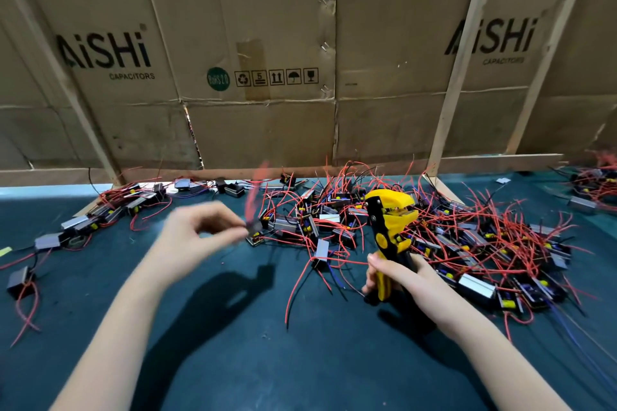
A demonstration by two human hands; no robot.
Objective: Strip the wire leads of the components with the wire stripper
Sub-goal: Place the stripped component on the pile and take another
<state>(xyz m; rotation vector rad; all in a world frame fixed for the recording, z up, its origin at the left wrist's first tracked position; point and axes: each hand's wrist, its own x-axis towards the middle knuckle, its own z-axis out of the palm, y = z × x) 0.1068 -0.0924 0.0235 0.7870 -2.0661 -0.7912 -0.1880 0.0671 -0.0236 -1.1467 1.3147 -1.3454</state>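
My right hand grips the handles of a yellow and black wire stripper, held upright with its jaws at the top, above the green mat. My left hand is raised left of centre and pinches a small dark component between thumb and fingertips. The component's red leads stick upward and are blurred by motion. A large tangled pile of grey and black components with red leads lies behind and to the right of the stripper.
A smaller row of components with red leads lies at the left back of the mat, with one loose component near the left edge. Flattened cardboard boxes and wooden slats wall off the back. Another pile sits far right.
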